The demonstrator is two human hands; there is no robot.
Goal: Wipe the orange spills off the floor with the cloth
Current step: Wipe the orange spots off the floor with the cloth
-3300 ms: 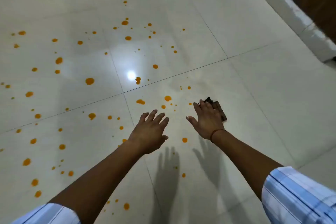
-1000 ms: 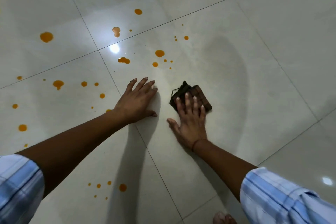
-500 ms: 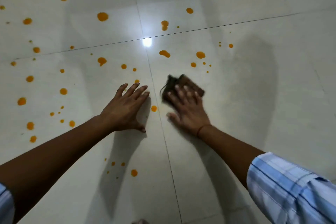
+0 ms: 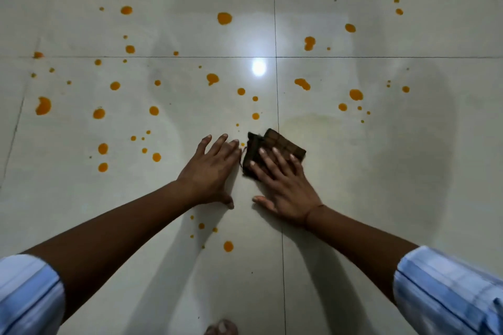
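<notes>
A dark brown checked cloth (image 4: 283, 145) lies folded on the pale tiled floor (image 4: 381, 198), just right of a tile seam. My right hand (image 4: 283, 185) presses flat on the cloth's near half, fingers spread. My left hand (image 4: 211, 168) rests flat on the floor right beside it, fingers apart, holding nothing. Orange spills dot the floor ahead and to the left; the nearest drops (image 4: 255, 116) sit just beyond the cloth. A larger blob (image 4: 302, 84) lies further ahead on the right tile. Several small drops (image 4: 228, 246) sit between my forearms.
A bright lamp reflection (image 4: 258, 66) shines on the floor near the seam crossing. The right tile shows a faint damp smear (image 4: 353, 139) and few spots. Toes of a foot (image 4: 221, 328) show at the bottom edge.
The view has shifted left over the spills. My right hand has drawn the cloth a little to the right across the tile seam; my left hand stays planted beside it.
</notes>
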